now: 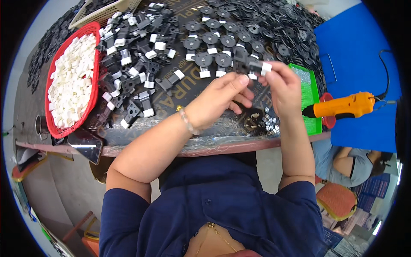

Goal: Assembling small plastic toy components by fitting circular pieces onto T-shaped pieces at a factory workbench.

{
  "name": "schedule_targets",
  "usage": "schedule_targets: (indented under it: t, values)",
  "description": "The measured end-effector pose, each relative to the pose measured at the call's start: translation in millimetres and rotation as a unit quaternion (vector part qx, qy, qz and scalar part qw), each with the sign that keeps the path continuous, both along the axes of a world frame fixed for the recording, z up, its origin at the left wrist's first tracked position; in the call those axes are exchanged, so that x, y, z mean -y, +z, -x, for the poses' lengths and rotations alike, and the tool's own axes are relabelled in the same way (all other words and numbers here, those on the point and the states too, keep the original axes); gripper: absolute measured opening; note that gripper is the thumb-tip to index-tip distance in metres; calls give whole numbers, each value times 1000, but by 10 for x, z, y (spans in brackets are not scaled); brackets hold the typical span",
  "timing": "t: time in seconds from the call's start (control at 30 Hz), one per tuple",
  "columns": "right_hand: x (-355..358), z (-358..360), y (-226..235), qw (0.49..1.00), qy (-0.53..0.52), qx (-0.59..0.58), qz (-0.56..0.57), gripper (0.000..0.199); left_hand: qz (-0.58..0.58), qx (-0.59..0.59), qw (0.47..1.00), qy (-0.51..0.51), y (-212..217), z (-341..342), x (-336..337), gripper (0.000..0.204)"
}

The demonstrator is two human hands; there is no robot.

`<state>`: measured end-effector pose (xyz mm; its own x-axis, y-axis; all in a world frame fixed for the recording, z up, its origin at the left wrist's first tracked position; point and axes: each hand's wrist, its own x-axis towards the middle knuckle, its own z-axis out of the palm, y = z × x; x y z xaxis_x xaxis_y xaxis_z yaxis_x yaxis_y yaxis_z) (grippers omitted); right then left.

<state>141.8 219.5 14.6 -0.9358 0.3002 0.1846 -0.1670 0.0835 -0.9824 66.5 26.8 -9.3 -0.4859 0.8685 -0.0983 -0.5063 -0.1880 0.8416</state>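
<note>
A black bracket (252,64) with a white cap at its right end is held above the table (171,147), its long axis lying roughly left to right. It is pinched at the capped end by the right hand (284,85), whose fingers are closed on it, so the right hand is the nearer. The left hand (220,98) is loosely curled just beside it, its fingertips (243,79) brought to the bracket's lower left; whether anything is held in it cannot be told. More brackets (137,77) are heaped well to the left, screws (269,122) just below the hands.
</note>
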Motion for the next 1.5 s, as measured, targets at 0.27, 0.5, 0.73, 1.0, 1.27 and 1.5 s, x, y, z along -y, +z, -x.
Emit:
schedule_targets:
  t: [0.27, 0.5, 0.73, 1.0, 1.27, 1.5]
  values:
    - [-108, -662, -91, 961, -18, 129, -244, 18, -74, 118, 987, 76, -172, 69, -59, 25]
    - [-322, -832, -402, 831, -51, 84, -547, 12, -29, 107, 985, 129, -65, 41, -63, 32]
    - [-135, -546, -124, 956, -56, 109, -268, 6, 27, 44, 998, 24, -169, -13, -89, 48]
    - [53, -140, -16, 948, 19, 45, -314, 6, 25, -3, 999, 22, -183, -39, -108, 47]
    - [-767, 284, 110, 793, -186, -28, -580, 19, 23, 102, 993, 46, -157, -17, -96, 40]
    - [-1294, 710, -203, 621, -215, 243, -713, 32, 43, 84, 993, 72, -165, 31, -94, 32]
